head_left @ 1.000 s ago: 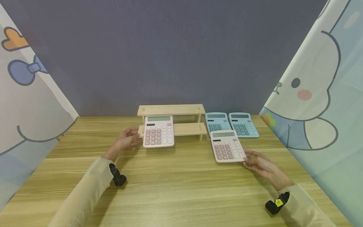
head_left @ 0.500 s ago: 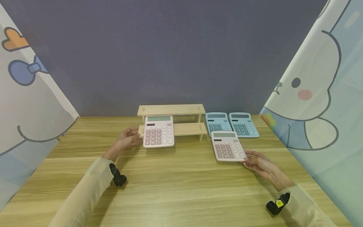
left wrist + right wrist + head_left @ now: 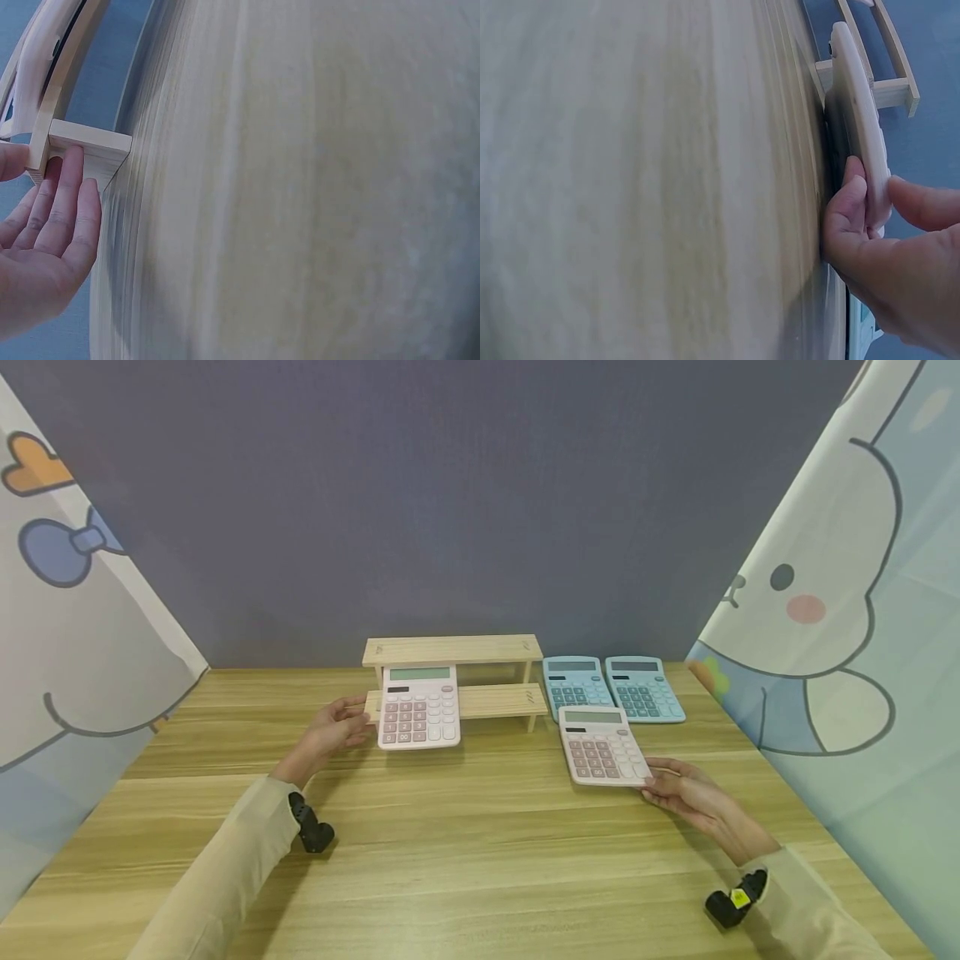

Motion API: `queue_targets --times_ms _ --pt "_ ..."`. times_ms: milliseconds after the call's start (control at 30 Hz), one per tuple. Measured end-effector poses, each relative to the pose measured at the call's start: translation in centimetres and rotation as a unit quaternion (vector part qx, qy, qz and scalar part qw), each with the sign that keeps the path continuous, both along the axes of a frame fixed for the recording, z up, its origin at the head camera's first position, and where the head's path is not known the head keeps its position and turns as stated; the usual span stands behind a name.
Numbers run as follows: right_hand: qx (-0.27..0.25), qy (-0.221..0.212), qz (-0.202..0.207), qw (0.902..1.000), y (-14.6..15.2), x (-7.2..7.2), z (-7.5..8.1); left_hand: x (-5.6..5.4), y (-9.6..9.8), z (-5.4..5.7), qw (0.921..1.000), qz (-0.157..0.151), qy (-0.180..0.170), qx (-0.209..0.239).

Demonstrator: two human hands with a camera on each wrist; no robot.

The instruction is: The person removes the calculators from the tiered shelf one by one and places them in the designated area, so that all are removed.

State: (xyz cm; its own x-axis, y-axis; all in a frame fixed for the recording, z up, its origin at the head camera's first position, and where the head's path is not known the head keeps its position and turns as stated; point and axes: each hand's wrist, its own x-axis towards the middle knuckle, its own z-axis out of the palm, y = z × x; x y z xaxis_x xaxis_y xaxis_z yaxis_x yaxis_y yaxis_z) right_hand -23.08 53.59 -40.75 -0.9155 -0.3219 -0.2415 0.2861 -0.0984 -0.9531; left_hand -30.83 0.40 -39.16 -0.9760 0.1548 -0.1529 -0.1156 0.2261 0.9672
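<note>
Pink calculator [image 3: 606, 745] pinched by right hand [image 3: 693, 800]; left hand [image 3: 330, 731] grips shelf [image 3: 502, 700]; 2 blue calculators [image 3: 645, 690] beyond, 1 partly hidden

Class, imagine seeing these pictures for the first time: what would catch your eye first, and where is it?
Probably the two pink items: one pink calculator on the lower shelf of the wooden rack, and another pink calculator gripped at its near right corner by the right hand. Next come two blue calculators side by side to the rack's right, then large cartoon figures at both sides of the dark backdrop.
</note>
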Motion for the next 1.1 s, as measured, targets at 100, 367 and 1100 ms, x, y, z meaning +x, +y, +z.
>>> queue_targets --times_ms 100,367,1100 --pt "0.01 -0.001 -0.006 0.9999 0.0 -0.01 0.02 -0.02 -0.02 0.01 1.0 -0.001 -0.001 0.0" --pt "0.099 0.027 -0.012 0.9946 -0.53 -0.13 0.0 -0.01 -0.1 -0.02 1.0 0.0 -0.001 0.0" --pt "0.234 0.059 -0.013 0.9704 -0.87 -0.31 0.37 -0.11 -0.18 -0.22 1.0 0.002 0.002 0.006"
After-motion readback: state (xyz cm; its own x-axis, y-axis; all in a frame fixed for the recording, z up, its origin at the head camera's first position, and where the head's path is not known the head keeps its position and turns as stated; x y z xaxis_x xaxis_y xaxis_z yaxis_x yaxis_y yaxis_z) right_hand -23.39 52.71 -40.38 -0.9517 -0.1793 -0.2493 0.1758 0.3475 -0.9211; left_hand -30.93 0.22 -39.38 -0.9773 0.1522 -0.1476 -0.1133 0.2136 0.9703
